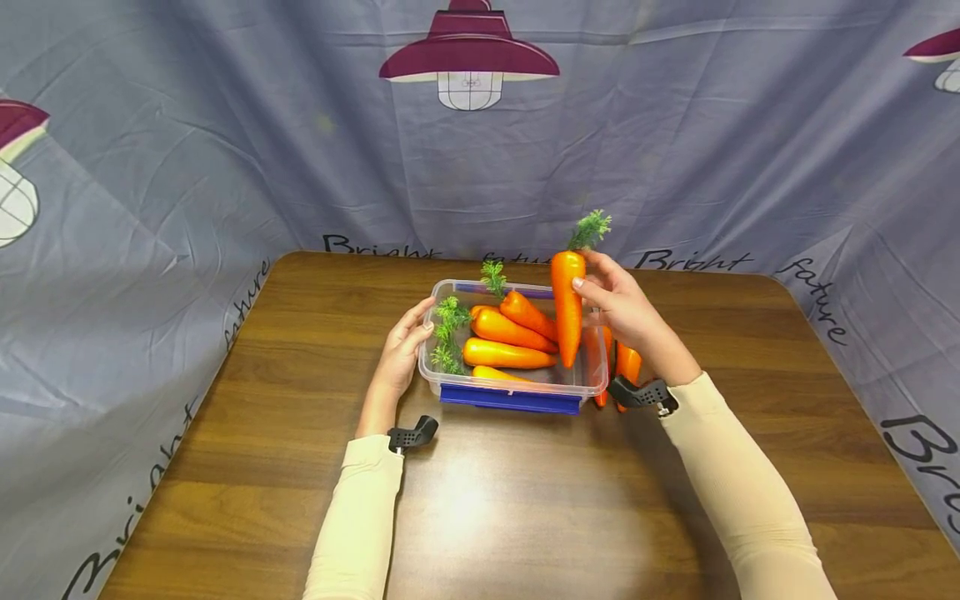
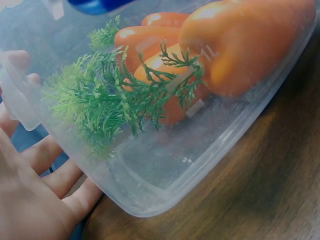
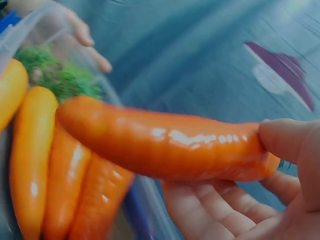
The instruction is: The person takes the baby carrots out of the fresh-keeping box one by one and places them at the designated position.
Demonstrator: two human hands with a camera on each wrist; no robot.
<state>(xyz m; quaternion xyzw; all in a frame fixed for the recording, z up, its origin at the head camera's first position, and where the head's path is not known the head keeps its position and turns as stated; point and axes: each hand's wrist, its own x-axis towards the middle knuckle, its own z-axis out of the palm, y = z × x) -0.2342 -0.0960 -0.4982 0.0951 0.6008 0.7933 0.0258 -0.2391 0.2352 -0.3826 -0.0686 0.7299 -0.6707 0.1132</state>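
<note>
My right hand [image 1: 618, 300] pinches a carrot [image 1: 567, 304] near its leafy end, thumb on one side and fingers on the other. This carrot hangs tip down over the right part of a clear plastic box [image 1: 517, 388]. Inside the box several more carrots [image 3: 32, 155] lie side by side, their green tops [image 2: 95, 100] toward the left end. My left hand [image 1: 401, 354] is at the box's left end, with its fingers [image 2: 42, 155] extended along the outer wall.
Beside the box's right end, more carrots [image 1: 628, 363] lie on the wooden table [image 1: 517, 500], partly hidden by the right hand and wrist. A blue latch [image 1: 510, 398] runs along the box's front. Behind the table hangs a grey printed curtain [image 1: 300, 125].
</note>
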